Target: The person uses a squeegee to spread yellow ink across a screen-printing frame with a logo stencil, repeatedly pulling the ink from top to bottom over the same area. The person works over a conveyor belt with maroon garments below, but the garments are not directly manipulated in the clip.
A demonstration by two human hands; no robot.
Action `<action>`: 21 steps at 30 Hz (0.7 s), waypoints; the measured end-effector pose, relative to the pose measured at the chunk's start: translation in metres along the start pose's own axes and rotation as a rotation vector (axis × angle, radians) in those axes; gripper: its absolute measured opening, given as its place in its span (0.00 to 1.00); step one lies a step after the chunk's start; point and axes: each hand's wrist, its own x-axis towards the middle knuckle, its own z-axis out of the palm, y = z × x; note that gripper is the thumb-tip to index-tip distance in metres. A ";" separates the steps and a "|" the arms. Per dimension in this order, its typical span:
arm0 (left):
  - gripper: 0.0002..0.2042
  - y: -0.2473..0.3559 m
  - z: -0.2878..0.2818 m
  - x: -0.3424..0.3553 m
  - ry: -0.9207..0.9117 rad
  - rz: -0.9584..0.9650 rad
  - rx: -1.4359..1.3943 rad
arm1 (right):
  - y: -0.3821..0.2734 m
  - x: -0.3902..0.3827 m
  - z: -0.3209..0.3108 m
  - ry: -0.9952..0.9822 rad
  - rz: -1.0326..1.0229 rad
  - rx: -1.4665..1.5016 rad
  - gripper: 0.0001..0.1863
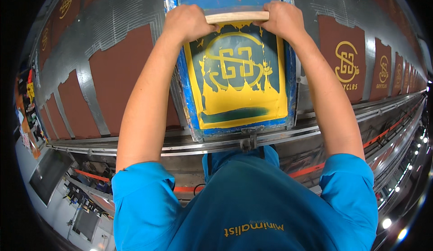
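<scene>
Both my arms reach forward over a screen-printing frame (181,86) with blue-smeared edges, lying flat on the long table. My left hand (187,23) grips the left end of a squeegee (237,18) with a pale wooden handle. Its right end is in my right hand (283,21), fingers wrapped round it. The squeegee lies crosswise near the frame's far end; its blade is mostly hidden from above. Yellow ink (243,101) covers the near part of the mesh in a thick, ragged-edged layer. Beyond it, a yellow monogram in a ring (234,61) shows on dark mesh.
Brown fabric panels (126,77) without a print lie to the left. On the right, brown panels (342,55) carry yellow monograms, in a row running away. A metal rail (311,133) runs along the table's near edge, with a clamp (248,142) at the frame.
</scene>
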 end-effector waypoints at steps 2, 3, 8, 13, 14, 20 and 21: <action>0.27 0.002 0.008 -0.007 0.047 -0.011 -0.006 | -0.004 -0.010 0.004 0.061 -0.011 0.045 0.18; 0.27 0.004 0.016 -0.014 0.080 -0.017 -0.013 | -0.004 -0.019 0.010 0.090 -0.015 0.068 0.17; 0.24 0.026 0.064 -0.081 0.107 0.024 -0.054 | -0.009 -0.102 0.040 0.251 -0.100 0.117 0.09; 0.14 0.062 0.134 -0.199 0.199 0.019 -0.138 | -0.030 -0.230 0.050 0.123 -0.131 0.190 0.12; 0.13 0.071 0.142 -0.222 0.147 0.011 -0.161 | -0.034 -0.258 0.056 0.114 -0.127 0.202 0.12; 0.19 0.087 0.152 -0.266 0.151 0.001 -0.166 | -0.038 -0.304 0.033 0.050 -0.192 0.425 0.28; 0.21 0.087 0.151 -0.267 0.143 0.005 -0.179 | -0.026 -0.294 0.038 0.034 -0.235 0.598 0.32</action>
